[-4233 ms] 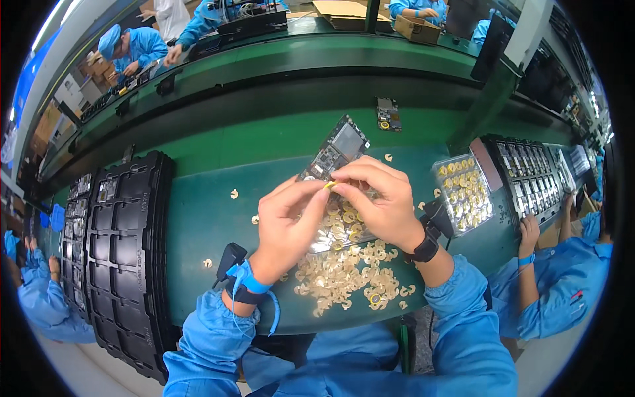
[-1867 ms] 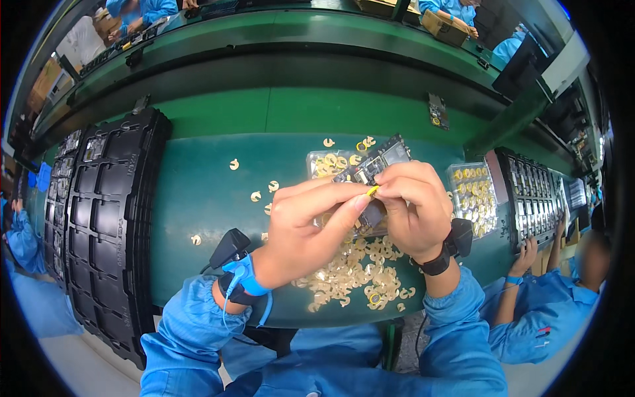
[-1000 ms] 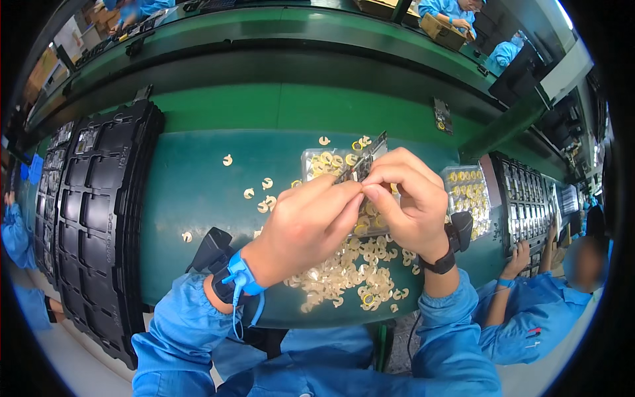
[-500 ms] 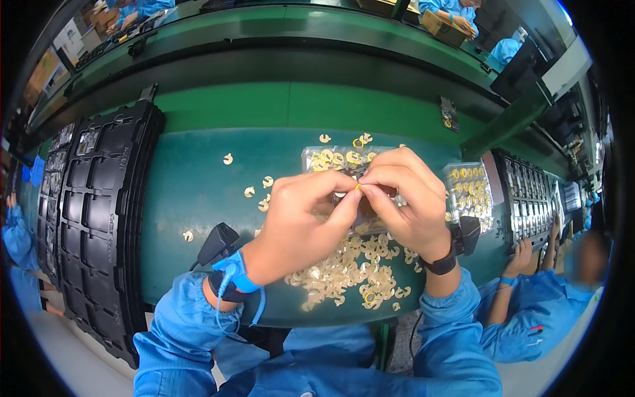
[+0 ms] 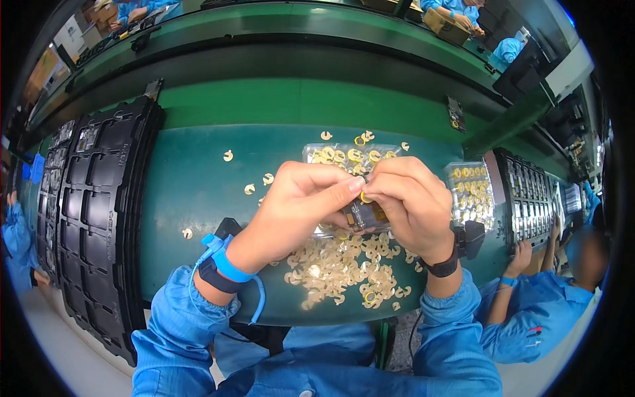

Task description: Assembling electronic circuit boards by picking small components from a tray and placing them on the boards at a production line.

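Note:
My left hand (image 5: 311, 195) is closed, its thumb and fingers around the edge of a small dark circuit board (image 5: 364, 216). My right hand (image 5: 413, 202) pinches a small yellow-rimmed round part (image 5: 365, 197) over the board, close to the left thumb tip. The fingers hide much of both pieces. Just beyond the hands is a clear plastic tray (image 5: 309, 152) with yellow-rimmed round parts in it. Below the hands spreads a pile of pale, notched paper-like discs (image 5: 344, 268), with a yellow ring part (image 5: 370, 298) among them.
Black trays (image 5: 89, 218) stand stacked at the left. Another clear tray (image 5: 489, 198) of yellow-rimmed parts lies right, beside a black tray (image 5: 529, 205) of boards. A loose board (image 5: 456, 114) lies at the back right. A co-worker's sleeve (image 5: 529, 324) is near on the right.
My fingertips have parted a little from their close pinch over the yellow part. The dark circuit board now shows below them, nearer to me. My left wrist has turned slightly.

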### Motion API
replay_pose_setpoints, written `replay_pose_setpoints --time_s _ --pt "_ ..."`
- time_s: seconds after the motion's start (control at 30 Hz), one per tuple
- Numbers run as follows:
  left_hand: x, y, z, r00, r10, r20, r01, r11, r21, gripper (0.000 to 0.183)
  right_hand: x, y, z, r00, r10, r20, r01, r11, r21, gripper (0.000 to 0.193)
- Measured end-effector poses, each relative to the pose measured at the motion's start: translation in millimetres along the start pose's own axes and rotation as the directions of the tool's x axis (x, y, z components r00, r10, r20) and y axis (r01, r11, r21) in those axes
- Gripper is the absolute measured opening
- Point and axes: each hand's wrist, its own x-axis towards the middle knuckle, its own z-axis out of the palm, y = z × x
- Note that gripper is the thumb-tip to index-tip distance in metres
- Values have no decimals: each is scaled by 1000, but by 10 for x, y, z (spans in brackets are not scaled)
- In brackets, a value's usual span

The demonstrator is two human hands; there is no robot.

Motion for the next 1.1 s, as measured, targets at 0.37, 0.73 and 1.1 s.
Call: replay_pose_setpoints --time_s 0.37,0.73,1.1 --pt "41 -50 -58 997 -34 62 39 996 -82 26 28 20 -9 997 -54 -46 51 995 -81 16" --pt "49 -91 -30 995 -68 74 82 975 -205 26 33 47 -10 997 -56 -44 54 997 -51 17" --pt "66 -109 -55 992 -66 111 88 975 -206 25 11 50 -9 996 -77 -49 75 996 -43 18"
